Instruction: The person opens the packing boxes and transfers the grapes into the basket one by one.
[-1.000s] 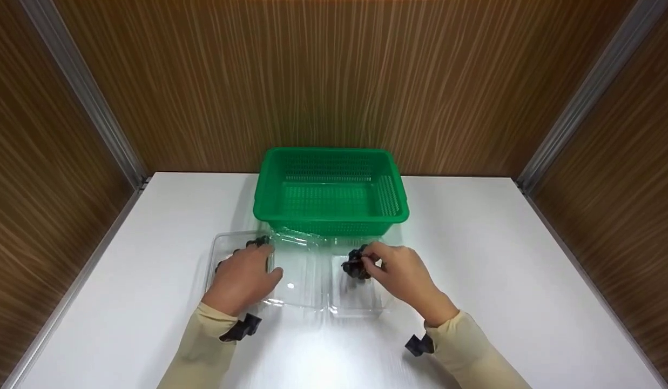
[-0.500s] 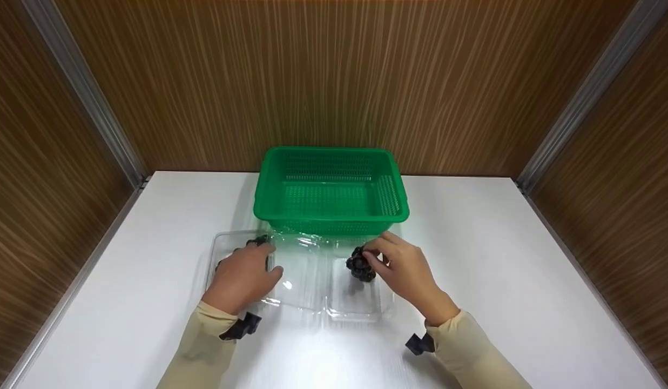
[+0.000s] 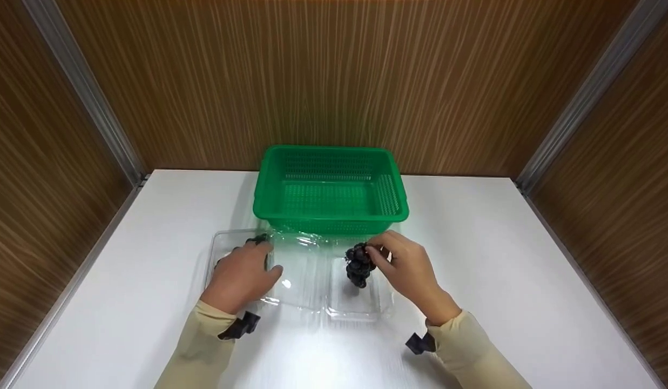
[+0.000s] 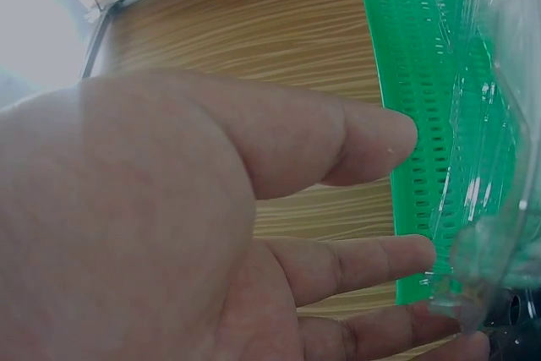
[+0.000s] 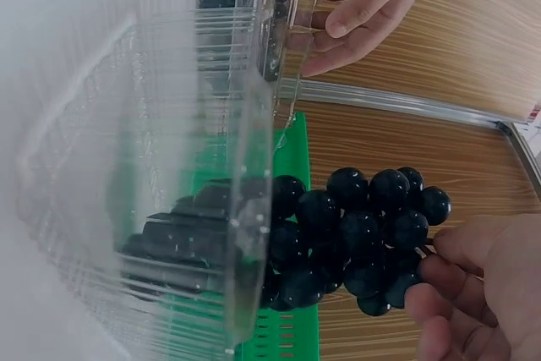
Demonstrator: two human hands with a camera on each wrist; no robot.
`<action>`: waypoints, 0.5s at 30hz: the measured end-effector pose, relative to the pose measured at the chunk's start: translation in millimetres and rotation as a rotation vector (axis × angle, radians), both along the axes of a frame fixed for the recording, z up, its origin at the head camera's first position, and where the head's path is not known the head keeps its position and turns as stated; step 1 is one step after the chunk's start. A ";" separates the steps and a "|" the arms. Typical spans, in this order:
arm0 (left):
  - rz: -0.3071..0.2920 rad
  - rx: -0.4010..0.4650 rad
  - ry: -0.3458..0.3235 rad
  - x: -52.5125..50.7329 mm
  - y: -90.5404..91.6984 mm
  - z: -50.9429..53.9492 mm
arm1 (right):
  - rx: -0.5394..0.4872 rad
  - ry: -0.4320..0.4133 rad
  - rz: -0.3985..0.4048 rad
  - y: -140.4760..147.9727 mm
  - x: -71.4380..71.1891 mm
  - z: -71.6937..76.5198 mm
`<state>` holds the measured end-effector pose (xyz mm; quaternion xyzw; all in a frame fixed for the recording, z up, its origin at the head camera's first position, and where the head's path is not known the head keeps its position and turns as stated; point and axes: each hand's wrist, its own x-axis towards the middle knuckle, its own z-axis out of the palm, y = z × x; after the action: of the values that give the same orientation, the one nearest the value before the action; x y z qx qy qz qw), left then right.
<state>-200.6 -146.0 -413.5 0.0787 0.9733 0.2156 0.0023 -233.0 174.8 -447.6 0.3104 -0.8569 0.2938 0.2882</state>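
My right hand [image 3: 406,270] pinches a bunch of dark grapes [image 3: 359,265] by its stem end. In the right wrist view the bunch [image 5: 363,230] hangs from thumb and fingertips, its lower part seen through clear plastic. Beneath it is the right section of a clear plastic clamshell box [image 3: 352,308]. My left hand [image 3: 244,278] lies over the left section, its fingers at the plastic edge. More dark grapes [image 3: 258,238] show there, mostly hidden under that hand. The left wrist view shows its fingers [image 4: 355,261] extended and apart, the tips beside the clear plastic.
A green perforated basket [image 3: 331,219] stands just behind the clear plastic, with nothing visible inside. Wood-grain panels [image 3: 334,75] close off the back and both sides of the white table [image 3: 463,227].
My right hand has risen slightly, and the grape bunch has turned from a compact clump to hanging lengthwise. The left hand has stayed in place.
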 end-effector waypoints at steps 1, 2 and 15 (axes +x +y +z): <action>0.001 0.002 0.005 0.3 -0.4 0.7 | -0.007 0.003 0.002 0.1 -0.1 0.2; 0.004 0.006 0.008 0.5 -0.7 1.2 | -0.014 0.006 0.005 0.3 -0.2 0.4; 0.038 0.066 0.090 -0.8 1.4 3.0 | -0.031 0.014 -0.008 0.7 -0.7 2.4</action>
<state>-201.5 -144.7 -410.5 0.0700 0.9661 0.2440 -0.0480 -233.7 175.5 -445.1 0.3046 -0.8514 0.3036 0.3002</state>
